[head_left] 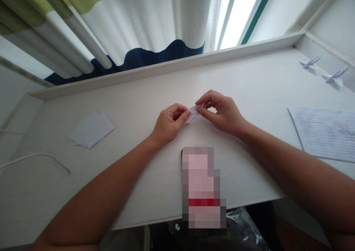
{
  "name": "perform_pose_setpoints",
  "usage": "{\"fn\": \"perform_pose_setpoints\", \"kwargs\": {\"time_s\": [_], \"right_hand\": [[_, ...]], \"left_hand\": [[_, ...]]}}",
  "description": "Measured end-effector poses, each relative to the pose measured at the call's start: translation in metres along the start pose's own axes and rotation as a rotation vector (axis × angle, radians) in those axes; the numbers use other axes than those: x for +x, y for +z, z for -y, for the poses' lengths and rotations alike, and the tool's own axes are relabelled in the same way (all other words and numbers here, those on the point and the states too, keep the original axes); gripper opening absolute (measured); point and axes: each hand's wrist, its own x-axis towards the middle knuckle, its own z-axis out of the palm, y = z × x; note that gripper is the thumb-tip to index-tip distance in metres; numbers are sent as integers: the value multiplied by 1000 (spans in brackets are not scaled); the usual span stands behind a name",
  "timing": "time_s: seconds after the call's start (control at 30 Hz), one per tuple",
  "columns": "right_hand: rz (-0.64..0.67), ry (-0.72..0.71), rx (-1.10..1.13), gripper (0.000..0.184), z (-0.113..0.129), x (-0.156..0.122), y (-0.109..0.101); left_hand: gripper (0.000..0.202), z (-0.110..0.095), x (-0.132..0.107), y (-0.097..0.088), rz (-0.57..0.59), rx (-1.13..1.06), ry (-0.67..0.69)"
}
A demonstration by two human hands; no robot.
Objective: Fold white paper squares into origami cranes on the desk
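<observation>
A small folded piece of white paper [193, 114] lies between my two hands at the middle of the white desk [138, 106]. My left hand [168, 123] pinches its left end with thumb and fingers curled. My right hand [222, 112] pinches its right end, fingers bent over the top. Both hands rest low on the desk surface. Most of the paper is hidden by my fingertips.
A small stack of white paper squares [92, 129] lies at the left. A lined sheet [325, 132] sits at the right. Two folded paper cranes [310, 62] [335, 75] stand at the far right corner. A phone [202, 188] lies near the front edge, a white cable [36, 156] at the far left.
</observation>
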Motion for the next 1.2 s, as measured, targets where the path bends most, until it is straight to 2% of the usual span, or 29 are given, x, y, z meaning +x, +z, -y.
{"fn": "perform_pose_setpoints", "kwargs": {"time_s": [0.17,0.33,0.67,0.87,1.2], "right_hand": [[171,-111,-117,3,-6,2,-5],[272,-40,-116,10,-10,2,-4],[317,16,-155,10,-9,3,-3],[318,29,-183,11,-10,3,-2],[350,2,-214,13,-10,3,-5]], "left_hand": [[11,3,-2,-1,51,361,107],[8,2,1,-2,71,556,154],[9,1,5,-5,102,503,61],[8,-1,6,-7,130,493,52],[10,-3,4,-5,102,523,53]]}}
